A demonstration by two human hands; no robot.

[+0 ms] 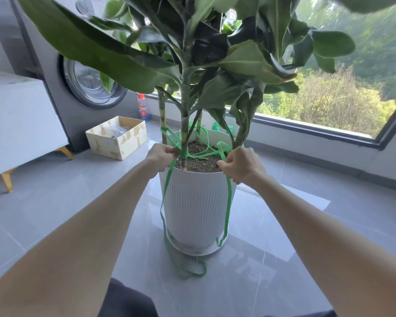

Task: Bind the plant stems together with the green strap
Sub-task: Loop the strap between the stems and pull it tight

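Observation:
A tall leafy plant with several stems grows from soil in a white ribbed pot on a saucer. A green strap loops around the stems just above the soil and is wound on the middle stem. My left hand pinches the strap at the pot's left rim, beside the middle stem. My right hand pinches the strap at the right rim. Loose strap ends hang down both sides of the pot and pool on the floor in front.
A grey tiled floor surrounds the pot. An open cardboard box sits at the left, behind it a washing machine and a detergent bottle. A white cabinet stands far left. A big window runs behind.

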